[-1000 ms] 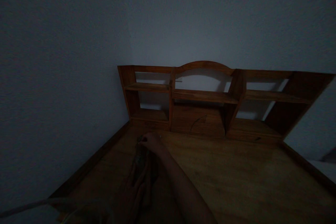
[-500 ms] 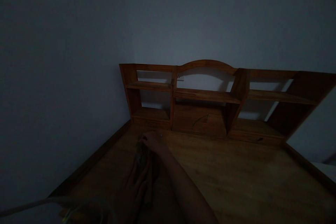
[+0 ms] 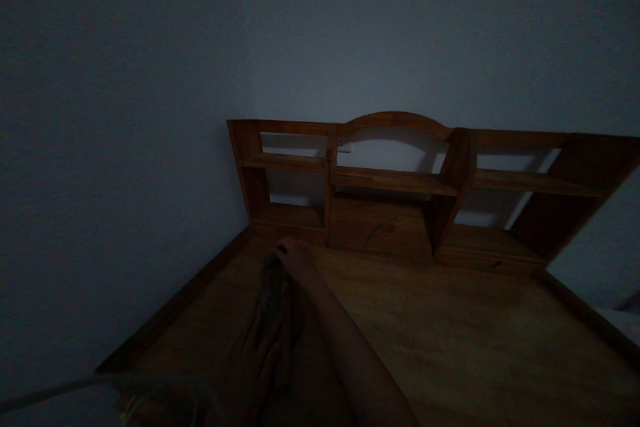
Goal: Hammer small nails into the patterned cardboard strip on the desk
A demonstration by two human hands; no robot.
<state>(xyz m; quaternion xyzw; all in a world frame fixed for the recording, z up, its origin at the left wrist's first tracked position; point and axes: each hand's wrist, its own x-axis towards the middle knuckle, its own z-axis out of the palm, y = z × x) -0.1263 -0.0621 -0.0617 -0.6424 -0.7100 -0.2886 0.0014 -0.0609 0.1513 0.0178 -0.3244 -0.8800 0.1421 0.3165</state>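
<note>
A dark, long object (image 3: 273,290) lies on the wooden surface (image 3: 400,320), left of the middle; the dim light hides what it is. My left hand (image 3: 257,350) rests on its near part, fingers spread and pointing away from me. At its far end is my right hand (image 3: 293,257), the fingers bent and pressed together against the tip; whatever they pinch is too dark to make out. A brown, narrow flat piece (image 3: 284,353) lies along the object's right side.
A wooden shelf unit (image 3: 393,182) with open compartments stands at the back against the wall (image 3: 390,33). A raised wooden edge (image 3: 175,300) runs along the left. A pale cord (image 3: 65,385) crosses the lower left, near the camera.
My right hand has moved slightly away from me and up, and more of the dark object's far end shows. My left hand has hardly moved.
</note>
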